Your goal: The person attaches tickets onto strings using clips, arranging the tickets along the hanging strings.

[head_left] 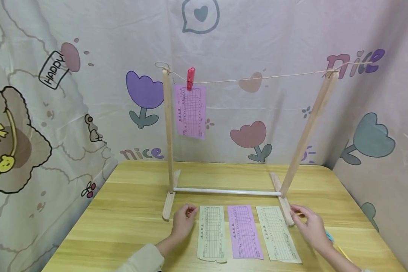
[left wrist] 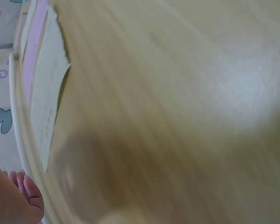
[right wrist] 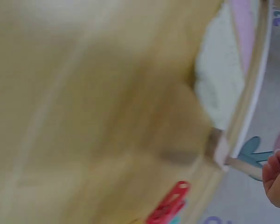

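My left hand [head_left: 183, 223] is just left of a pale green paper slip [head_left: 212, 234], its fingers loosely bent and holding nothing. A purple slip [head_left: 245, 232] lies in the middle, with a second pale green slip [head_left: 278, 234] to its right. My right hand [head_left: 310, 228] hovers by the stand's right foot [head_left: 285, 211], fingers relaxed around nothing; whether it touches the foot I cannot tell. On the string [head_left: 258, 78] above, a red clothespin [head_left: 190, 78] holds another purple slip [head_left: 191, 113] at the left end.
Two wooden posts [head_left: 168, 132] carry the string, joined low down by a white rod [head_left: 224, 191]. Beside my right wrist lie a blue clothespin [head_left: 329, 236] and a yellow one [head_left: 344, 254]; the right wrist view shows a red clothespin [right wrist: 170, 204] there. A patterned curtain [head_left: 278, 37] backs the table.
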Tool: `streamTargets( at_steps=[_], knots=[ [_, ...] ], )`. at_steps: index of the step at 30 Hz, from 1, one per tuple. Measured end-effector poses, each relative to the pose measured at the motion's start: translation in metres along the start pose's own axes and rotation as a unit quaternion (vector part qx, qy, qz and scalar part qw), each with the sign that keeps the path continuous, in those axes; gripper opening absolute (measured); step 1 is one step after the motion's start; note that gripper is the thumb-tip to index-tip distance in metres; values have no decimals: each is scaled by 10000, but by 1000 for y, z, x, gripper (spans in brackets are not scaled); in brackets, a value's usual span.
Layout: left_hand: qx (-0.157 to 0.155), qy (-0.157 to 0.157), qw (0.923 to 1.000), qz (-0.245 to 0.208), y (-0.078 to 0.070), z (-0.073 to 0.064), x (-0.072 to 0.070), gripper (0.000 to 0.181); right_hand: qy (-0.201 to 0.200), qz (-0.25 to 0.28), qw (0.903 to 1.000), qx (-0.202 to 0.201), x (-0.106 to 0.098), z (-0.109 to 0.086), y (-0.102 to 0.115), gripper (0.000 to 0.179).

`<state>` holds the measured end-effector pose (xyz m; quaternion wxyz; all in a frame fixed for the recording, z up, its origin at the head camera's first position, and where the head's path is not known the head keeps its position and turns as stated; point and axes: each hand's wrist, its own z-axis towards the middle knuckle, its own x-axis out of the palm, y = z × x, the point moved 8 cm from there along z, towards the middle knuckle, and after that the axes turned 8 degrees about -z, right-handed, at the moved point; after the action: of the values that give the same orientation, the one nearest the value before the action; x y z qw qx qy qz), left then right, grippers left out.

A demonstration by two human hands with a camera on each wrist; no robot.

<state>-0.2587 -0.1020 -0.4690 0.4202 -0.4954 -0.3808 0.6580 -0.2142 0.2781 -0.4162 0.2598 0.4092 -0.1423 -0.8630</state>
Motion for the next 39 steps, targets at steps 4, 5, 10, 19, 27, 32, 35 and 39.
streamTargets(
  at_steps=[4,5,10,19,27,32,35,39],
  knots=[
    [-21,29,10000,-18,7,-4,5,7,19,-225,9997,87,2,-10,-10,22],
    [-27,46,10000,-9,8,-6,6,8,35,-293,9995,141,1,-12,-12,23],
    [-73,141,9998,73,14,-12,10,9,144,-690,9963,492,-3,-23,-26,26],
    [-205,70,9997,93,20,-14,17,11,385,-1104,9862,1168,-12,-33,-54,28],
    [-310,127,9988,359,23,-19,22,22,860,-1302,9744,1618,-13,-41,-74,32],
    [-145,241,9968,746,18,-21,27,28,926,-1417,9716,1656,-12,-45,-79,31],
    [-111,233,9946,1006,16,-22,28,32,963,-1469,9705,1650,-11,-46,-81,32],
    [-156,188,9923,1211,18,-22,29,33,1132,-1464,9659,1809,-10,-49,-85,35]
  ],
)
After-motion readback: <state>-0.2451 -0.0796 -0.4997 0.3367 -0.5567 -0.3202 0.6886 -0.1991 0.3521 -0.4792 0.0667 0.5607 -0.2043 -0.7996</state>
